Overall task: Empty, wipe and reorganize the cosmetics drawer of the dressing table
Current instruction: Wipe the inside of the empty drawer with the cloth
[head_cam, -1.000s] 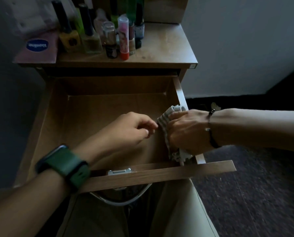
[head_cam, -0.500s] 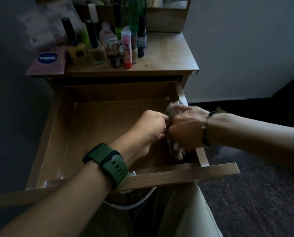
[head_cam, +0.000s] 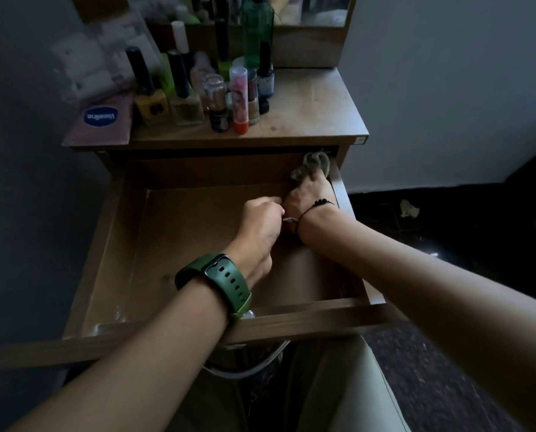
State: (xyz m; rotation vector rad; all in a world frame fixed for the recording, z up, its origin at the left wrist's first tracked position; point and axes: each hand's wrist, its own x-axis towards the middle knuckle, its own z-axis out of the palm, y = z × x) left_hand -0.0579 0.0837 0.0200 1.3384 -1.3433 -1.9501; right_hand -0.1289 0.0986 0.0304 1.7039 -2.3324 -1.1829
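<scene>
Seen from the head camera, the right hand [head_cam: 307, 194] grips a grey cloth [head_cam: 315, 165] against the far right corner of the open drawer [head_cam: 129, 244], which stands pulled out under the desk [head_cam: 316, 110]. The left hand [head_cam: 260, 222], fingers curled, sits just beside the right wrist; whether it holds anything cannot be told. Nail polish bottles [head_cam: 182, 92] crowd the desk's left side.

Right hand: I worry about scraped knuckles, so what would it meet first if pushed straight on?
Likely the drawer's back wall: the right hand presses the cloth into that far right corner; depth is unclear.
</scene>
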